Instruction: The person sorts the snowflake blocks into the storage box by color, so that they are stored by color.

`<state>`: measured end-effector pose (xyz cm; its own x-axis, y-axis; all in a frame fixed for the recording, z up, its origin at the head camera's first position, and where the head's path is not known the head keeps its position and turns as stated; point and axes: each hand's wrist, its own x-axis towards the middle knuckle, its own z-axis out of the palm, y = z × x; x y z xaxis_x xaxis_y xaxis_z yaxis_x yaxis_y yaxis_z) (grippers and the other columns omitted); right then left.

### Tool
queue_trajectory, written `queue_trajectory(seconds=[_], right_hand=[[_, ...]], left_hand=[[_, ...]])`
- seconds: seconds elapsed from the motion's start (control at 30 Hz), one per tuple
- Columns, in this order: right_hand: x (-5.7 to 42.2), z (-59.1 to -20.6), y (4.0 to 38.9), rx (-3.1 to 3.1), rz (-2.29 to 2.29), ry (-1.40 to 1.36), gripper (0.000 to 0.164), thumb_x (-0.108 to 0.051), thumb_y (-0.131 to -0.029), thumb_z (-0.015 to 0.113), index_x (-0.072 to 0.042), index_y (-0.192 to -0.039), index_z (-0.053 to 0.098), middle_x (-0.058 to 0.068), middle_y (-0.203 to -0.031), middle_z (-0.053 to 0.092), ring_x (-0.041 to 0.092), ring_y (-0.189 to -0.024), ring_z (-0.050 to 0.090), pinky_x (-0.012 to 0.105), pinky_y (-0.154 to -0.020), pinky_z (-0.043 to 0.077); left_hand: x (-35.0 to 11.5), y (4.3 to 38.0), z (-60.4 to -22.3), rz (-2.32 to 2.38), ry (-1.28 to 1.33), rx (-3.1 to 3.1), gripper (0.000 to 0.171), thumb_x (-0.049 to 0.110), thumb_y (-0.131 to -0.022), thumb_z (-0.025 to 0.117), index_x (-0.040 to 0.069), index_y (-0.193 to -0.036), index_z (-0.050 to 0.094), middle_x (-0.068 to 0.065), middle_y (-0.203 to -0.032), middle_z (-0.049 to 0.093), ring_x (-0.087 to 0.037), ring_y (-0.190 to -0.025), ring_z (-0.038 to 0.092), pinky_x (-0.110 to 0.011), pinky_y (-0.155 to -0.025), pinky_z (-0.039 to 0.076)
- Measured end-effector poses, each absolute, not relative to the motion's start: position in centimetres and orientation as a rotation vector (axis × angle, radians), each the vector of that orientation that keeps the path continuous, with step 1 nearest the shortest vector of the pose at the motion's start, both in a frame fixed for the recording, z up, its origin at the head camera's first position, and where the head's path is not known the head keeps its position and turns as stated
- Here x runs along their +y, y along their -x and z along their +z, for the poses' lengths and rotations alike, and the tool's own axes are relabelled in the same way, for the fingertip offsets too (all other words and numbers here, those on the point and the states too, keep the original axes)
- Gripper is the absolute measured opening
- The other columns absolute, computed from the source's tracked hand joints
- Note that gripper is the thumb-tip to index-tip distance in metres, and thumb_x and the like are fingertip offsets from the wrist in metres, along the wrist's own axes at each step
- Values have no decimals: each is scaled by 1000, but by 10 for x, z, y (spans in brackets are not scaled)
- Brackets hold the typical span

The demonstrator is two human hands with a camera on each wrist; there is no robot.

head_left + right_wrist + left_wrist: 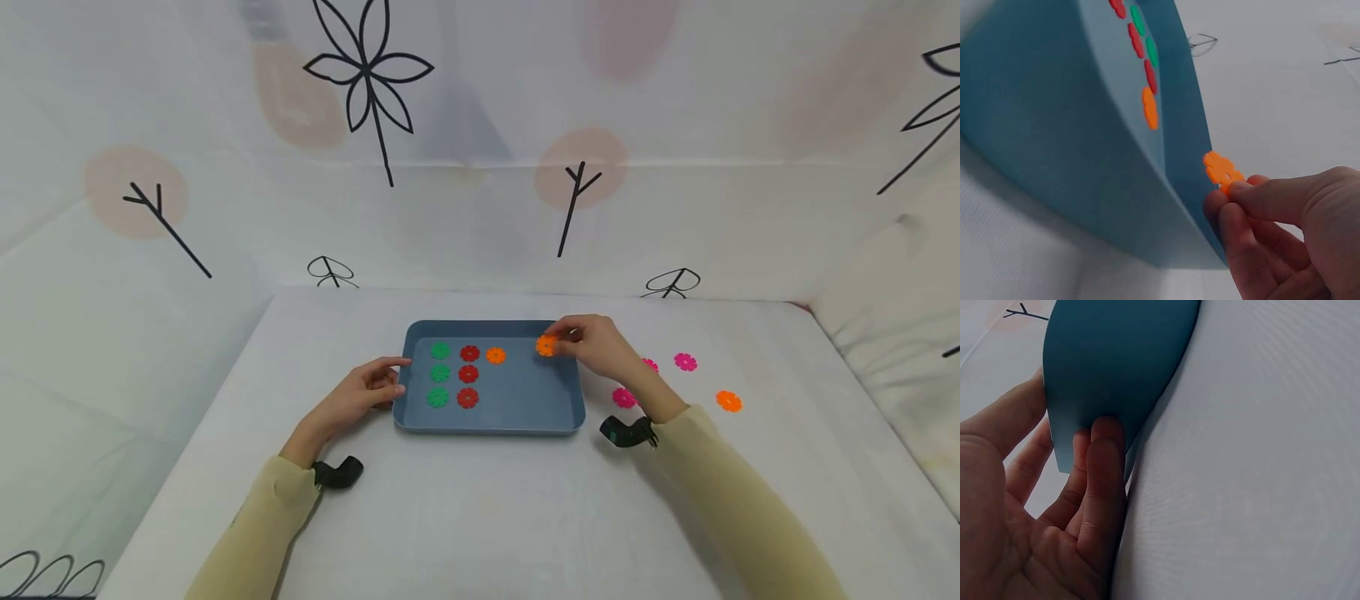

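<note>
Flower pieces (469,353) are, I'd judge, being set out by colour. The left hand (360,392) grips a blue tray's (521,398) left end; inside lie three green pieces (439,373), three red pieces (468,374), one orange piece (496,356). Over its far right, the right hand (597,343) pinches another orange piece (545,345), which likely needs lowering beside its match. Farther right, pink pieces (686,362) and a spare orange piece (728,401) dot the table (480,508).
</note>
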<state>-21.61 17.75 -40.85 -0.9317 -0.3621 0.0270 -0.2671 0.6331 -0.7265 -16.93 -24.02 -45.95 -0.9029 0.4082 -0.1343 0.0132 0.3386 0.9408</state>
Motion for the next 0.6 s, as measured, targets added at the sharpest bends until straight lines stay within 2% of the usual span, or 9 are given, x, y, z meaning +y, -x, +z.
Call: queue_trajectory(seconds=[0.2,0.43,0.6], right_hand=[[167,-408,223,2652,-1182,637,19,-6,-91,69,-8,-110,73,6,-102,71,23,-89,64,39,-81,54],[155,-412,235,2564,-1195,701,20,-4,-91,69,-6,-110,74,7,-106,71,23,-94,63,38,-85,50],[148,-415,240,2487,-1197,715,20,-2,-91,69,-6,-110,74,6,-104,72,21,-90,64,36,-82,51]], left_hand=[[-240,170,-460,1583,-379,2260,53,25,-96,69,9,-143,51,-12,-101,55,-20,-82,57,-29,-72,51],[-240,169,-459,1594,-357,2253,53,25,-96,70,9,-143,51,-11,-101,55,-19,-82,57,-28,-71,51],[-240,169,-459,1612,-375,2231,53,22,-96,69,5,-143,49,-12,-101,56,-18,-82,57,-28,-72,52]])
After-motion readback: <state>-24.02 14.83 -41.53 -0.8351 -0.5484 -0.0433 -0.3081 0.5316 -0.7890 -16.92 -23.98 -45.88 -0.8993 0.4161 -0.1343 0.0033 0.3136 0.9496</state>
